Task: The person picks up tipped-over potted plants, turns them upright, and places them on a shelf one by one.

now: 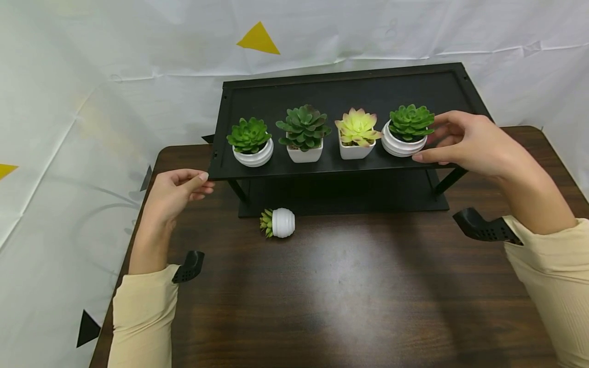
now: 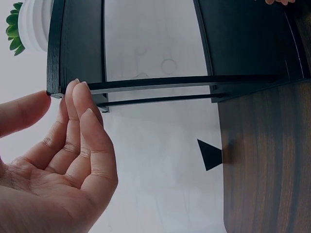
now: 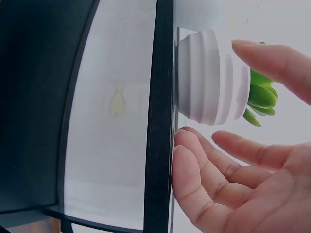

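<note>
A black two-tier shelf (image 1: 386,92) carries a row of potted succulents on its top board. My left hand (image 1: 172,191) pinches the board's front left corner, thumb on the edge and fingers underneath, as the left wrist view shows (image 2: 73,160). At the row's right end, my right hand (image 1: 478,143) is spread around a green succulent in a round white pot (image 1: 405,140). In the right wrist view a gap shows between the fingers (image 3: 194,184) and that pot (image 3: 209,77); whether the thumb touches it I cannot tell.
Left of that pot stand a yellow succulent (image 1: 358,128), a dark green one (image 1: 303,128) and another round-potted one (image 1: 250,140). A small potted succulent (image 1: 281,223) lies on its side on the brown table (image 1: 349,296), before the lower board. White sheeting (image 1: 368,30) hangs behind.
</note>
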### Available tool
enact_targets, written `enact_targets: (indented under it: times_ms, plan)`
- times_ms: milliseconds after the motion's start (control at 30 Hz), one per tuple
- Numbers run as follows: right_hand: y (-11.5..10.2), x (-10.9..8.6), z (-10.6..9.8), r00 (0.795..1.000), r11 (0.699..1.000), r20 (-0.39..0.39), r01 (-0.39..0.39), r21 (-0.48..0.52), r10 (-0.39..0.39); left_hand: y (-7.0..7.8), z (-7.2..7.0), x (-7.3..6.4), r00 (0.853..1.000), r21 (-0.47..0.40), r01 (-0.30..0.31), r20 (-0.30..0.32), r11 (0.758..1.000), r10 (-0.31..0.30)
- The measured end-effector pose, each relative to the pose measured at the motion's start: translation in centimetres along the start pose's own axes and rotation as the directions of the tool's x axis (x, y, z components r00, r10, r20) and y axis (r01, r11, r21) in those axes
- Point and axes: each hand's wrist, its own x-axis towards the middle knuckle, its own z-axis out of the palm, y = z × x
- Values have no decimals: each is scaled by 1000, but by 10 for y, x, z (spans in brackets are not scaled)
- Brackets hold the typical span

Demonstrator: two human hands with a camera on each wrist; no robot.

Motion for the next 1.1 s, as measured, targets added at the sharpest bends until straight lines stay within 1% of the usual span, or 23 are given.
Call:
enact_targets:
  times_ms: [133,367,800,933,1100]
  plan:
    - [2,-6,2,1000,1000,-17,3,16,-2,0,0,0,1000,-10,-2,0,1000,2]
    - [2,-17,6,998,1000,-56,19,1,-19,-1,0,0,1000,-15,-1,-1,1000,1]
    - [3,-28,16,995,997,-86,50,50,-46,0,0,0,1000,-13,3,-1,1000,-3]
    - [4,-32,18,996,998,-83,46,44,-42,0,0,0,1000,-19,3,0,1000,-3]
    - [4,-35,22,998,999,-52,42,33,-41,0,0,0,1000,-14,3,2,1000,-3]
